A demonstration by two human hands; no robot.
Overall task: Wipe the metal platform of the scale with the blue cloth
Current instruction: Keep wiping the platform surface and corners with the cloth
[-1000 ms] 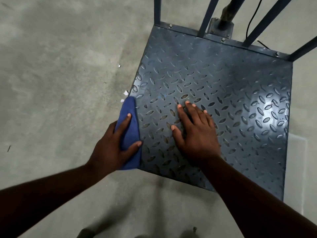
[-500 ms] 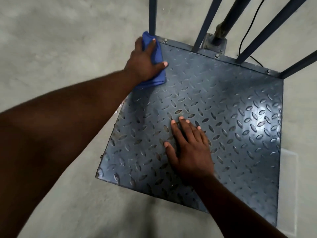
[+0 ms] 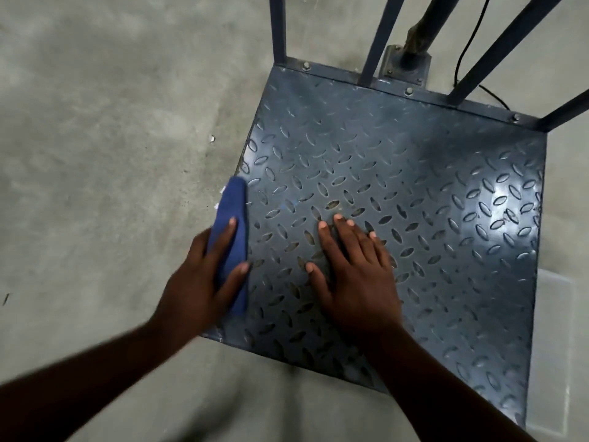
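The scale's metal platform (image 3: 398, 193) is a dark blue-grey diamond-tread plate sitting flat on a grey concrete floor (image 3: 111, 138), filling most of the right side of the view. Along its far edge there's a bolted strip with a few blue upright rails (image 3: 277, 30) coming up out of it, plus a darker round post (image 3: 424, 30) on a small bracket and a thin black cable (image 3: 468, 43) running down behind.

The blue cloth (image 3: 234, 218) is folded into a long narrow pad, lying right along the platform's left edge, partly hanging over onto the floor side. The left hand (image 3: 204, 282) is on top of it, index finger stretched along the cloth and thumb hooked around its inner side, so it's pinched and pressed down against the plate. That hand looks a bit motion-blurred.

The right hand (image 3: 353, 275) is palm-down on the plate near the middle-front, fingers spread out flat, not holding anything. It's close to the left hand but not touching it or the cloth.

A couple of tiny white scraps (image 3: 211, 138) sit on the floor left of the platform, and there's a bright glare patch on the plate's right side.
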